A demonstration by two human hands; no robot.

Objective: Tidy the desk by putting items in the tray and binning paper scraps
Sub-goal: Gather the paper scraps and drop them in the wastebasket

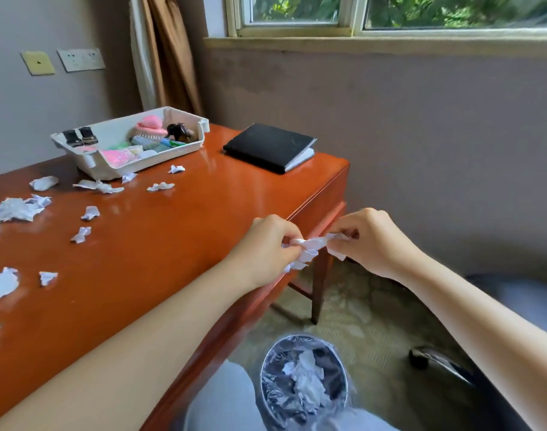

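Bare forearms reach in from the bottom edge, and between them, down on the carpeted floor beside the person's lap, stands a round bin (264,365) lined with clear plastic, with white crumpled paper lying inside it. Higher up, just off the right-hand edge of the counter (160,244), the left hand (266,244) and the right hand (368,241) each pinch one end of a crumpled paper (312,245), fingers curled tight round it, so that it hangs in the air between them, above the floor and well above the bin. More paper scraps (17,209) lie scattered over the left half of the glossy red-brown counter, some just in front of the tray (109,172). That white tray sits near the counter's far edge and holds a pink brush (151,124), a dark hair claw (180,132), two small black clips (79,136) and several pastel items too small to tell apart. A black notebook (269,147) lies closed on the counter's far right corner, apart from the tray.
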